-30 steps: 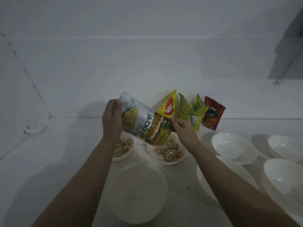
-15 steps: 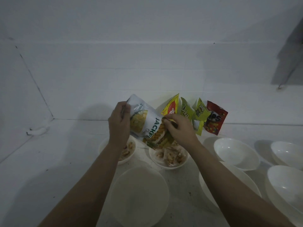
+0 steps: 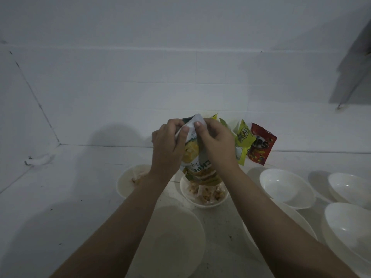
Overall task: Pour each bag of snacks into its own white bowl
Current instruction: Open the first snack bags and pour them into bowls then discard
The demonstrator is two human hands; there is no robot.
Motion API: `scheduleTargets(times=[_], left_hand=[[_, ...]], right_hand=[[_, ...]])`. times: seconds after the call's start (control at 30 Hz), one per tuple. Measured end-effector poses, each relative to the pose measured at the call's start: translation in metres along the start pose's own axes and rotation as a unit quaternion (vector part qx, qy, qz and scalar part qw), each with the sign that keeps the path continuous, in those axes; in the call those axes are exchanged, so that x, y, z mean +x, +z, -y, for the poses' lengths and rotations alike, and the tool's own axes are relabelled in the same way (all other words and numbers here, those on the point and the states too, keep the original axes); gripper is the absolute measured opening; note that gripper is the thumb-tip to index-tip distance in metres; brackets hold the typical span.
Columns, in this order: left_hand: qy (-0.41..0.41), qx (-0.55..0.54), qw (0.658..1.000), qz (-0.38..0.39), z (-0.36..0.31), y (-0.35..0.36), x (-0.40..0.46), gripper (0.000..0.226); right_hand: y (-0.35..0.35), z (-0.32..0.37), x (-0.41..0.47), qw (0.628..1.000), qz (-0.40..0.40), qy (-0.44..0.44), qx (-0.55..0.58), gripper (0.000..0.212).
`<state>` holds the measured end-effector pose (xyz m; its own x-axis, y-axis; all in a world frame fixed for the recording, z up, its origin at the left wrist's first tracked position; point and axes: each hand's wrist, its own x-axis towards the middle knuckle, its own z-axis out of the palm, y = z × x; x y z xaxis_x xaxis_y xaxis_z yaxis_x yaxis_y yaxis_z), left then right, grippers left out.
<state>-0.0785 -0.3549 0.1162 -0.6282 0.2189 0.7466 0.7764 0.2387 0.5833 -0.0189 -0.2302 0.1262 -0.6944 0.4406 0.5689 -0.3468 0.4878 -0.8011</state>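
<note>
I hold the jackfruit chips bag [image 3: 193, 155] upside down with both hands: my left hand [image 3: 167, 146] grips its upturned bottom edge from nine o'clock, and my right hand [image 3: 215, 145] pinches the same end from three o'clock. The open mouth hangs directly over the bowl of chips [image 3: 203, 194], just beyond the empty near bowl [image 3: 170, 241].

To do this well, I judge I should keep the mouth low and centred over the bowl, then squeeze or shake gently from the top down so the last pieces drop straight in, not over the rim.

A second filled bowl [image 3: 130, 181] sits at nine o'clock of this one. Unpoured bags, among them a green bag [image 3: 244, 141] and a red bag [image 3: 261, 144], lean against the wall at one o'clock, with empty bowls at three o'clock.
</note>
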Motion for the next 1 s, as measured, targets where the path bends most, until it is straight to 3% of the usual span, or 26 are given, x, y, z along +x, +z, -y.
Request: scheduleTargets(times=[0.23, 0.3, 0.4, 0.47, 0.6, 0.7, 0.83, 1.0], left_hand=[[0.042, 0.056, 0.996, -0.049, 0.008, 0.005, -0.007, 0.034], [-0.040, -0.068, 0.997, 0.019, 0.017, 0.006, -0.012, 0.051], [-0.186, -0.332, 0.921, 0.087, 0.018, 0.004, -0.018, 0.069], [-0.237, -0.370, 0.891, 0.117, 0.020, 0.004, -0.019, 0.059], [-0.252, -0.379, 0.882, 0.122, 0.013, 0.009, -0.012, 0.038], [-0.252, -0.393, 0.878, 0.107, 0.007, 0.012, -0.004, 0.021], [-0.272, -0.412, 0.864, 0.099, 0.011, 0.017, -0.001, 0.023], [-0.260, -0.407, 0.871, 0.095, 0.010, 0.016, 0.001, 0.022]], right_hand=[[-0.012, -0.003, -0.003, 0.995, -0.052, 0.011, 0.088, 0.026], [-0.018, -0.004, -0.008, 0.989, -0.075, 0.029, 0.126, 0.025], [-0.025, -0.007, -0.014, 0.977, -0.090, 0.051, 0.188, 0.025], [-0.027, -0.010, -0.015, 0.974, -0.079, 0.052, 0.207, 0.027], [-0.030, -0.011, -0.018, 0.974, -0.016, 0.068, 0.215, 0.023], [-0.038, -0.014, -0.014, 0.975, -0.032, 0.074, 0.207, 0.014], [-0.050, -0.015, -0.008, 0.971, -0.071, 0.079, 0.216, 0.013], [-0.055, -0.015, -0.005, 0.973, 0.000, 0.120, 0.195, 0.025]])
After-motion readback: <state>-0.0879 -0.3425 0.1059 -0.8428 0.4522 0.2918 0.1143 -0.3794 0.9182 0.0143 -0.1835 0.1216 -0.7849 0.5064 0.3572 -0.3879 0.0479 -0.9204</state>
